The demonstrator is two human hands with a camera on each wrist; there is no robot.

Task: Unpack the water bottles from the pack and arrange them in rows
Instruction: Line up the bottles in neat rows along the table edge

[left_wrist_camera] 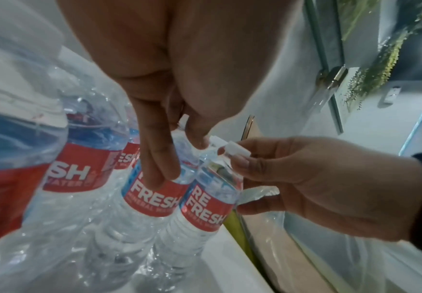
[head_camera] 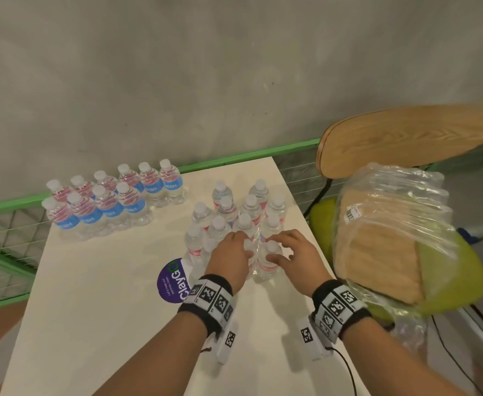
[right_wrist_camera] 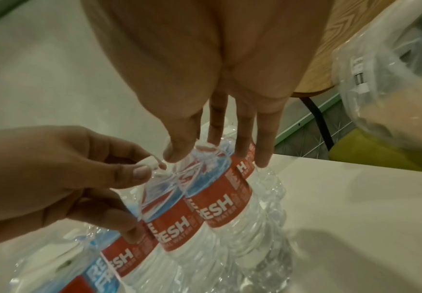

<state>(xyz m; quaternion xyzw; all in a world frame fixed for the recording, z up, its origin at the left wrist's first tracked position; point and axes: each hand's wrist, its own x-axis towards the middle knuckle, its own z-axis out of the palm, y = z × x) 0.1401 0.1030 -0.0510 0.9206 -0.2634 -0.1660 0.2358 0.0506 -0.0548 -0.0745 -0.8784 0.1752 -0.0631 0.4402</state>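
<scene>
Our left hand (head_camera: 232, 252) and right hand (head_camera: 293, 254) are both on the pack (head_camera: 236, 224), right in front of us on the table (head_camera: 97, 281). Each hand pinches the clear wrap (right_wrist_camera: 154, 172) over 2 near bottles that stand straight up. The right hand is nearer the table edge.

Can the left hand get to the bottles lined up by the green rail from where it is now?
Probably yes. The left hand is at the pack, and only bare table lies between it and the arranged bottles.

My bare forearms, black wristband (head_camera: 206, 302) on my left, black wristband (head_camera: 338, 309) on my right, white black-patterned marker tiles, thin black cable (head_camera: 346, 367).
</scene>
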